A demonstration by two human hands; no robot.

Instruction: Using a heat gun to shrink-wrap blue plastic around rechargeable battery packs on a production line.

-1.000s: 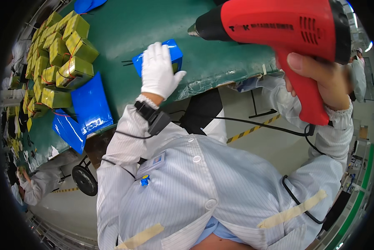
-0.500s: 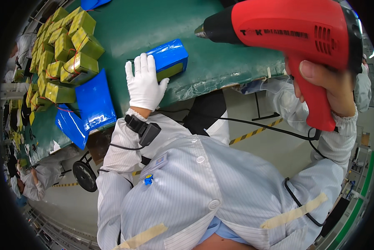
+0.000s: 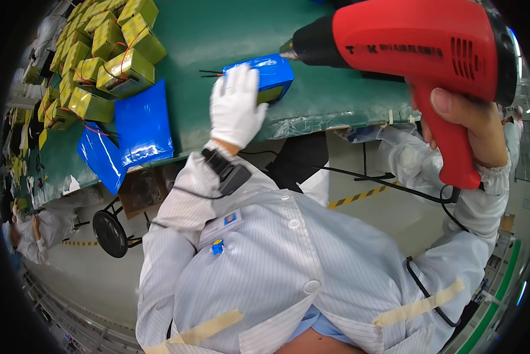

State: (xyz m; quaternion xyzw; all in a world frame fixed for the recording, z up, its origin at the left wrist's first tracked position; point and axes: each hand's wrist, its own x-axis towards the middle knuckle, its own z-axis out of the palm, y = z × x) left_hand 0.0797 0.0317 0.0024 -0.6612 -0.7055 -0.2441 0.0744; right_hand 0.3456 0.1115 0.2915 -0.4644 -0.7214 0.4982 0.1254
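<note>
L white-gloved hand flat, fingers extended, over L end of blue-film-wrapped boxy block on green tabletop; R bare hand, apart, wrapped round red plastic pistol-shaped heat gun.
Block prob. heavy, stiff, film slick; hold long sides, clear of thin wires & metal nozzle nr R end. Yellow-green boxy blocks, flat blue film sleeves crowd L.

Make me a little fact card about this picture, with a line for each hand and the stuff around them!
Left hand: white-gloved, at the left end of a blue-wrapped block
Right hand: bare, gripping a red heat gun by its handle
Nozzle: points left, by the block's right end; gap unclear
Wires: thin, sticking out left of the block
Pile: yellow-green blocks, at the left
Beside the pile: blue sheets
Table: green
</note>
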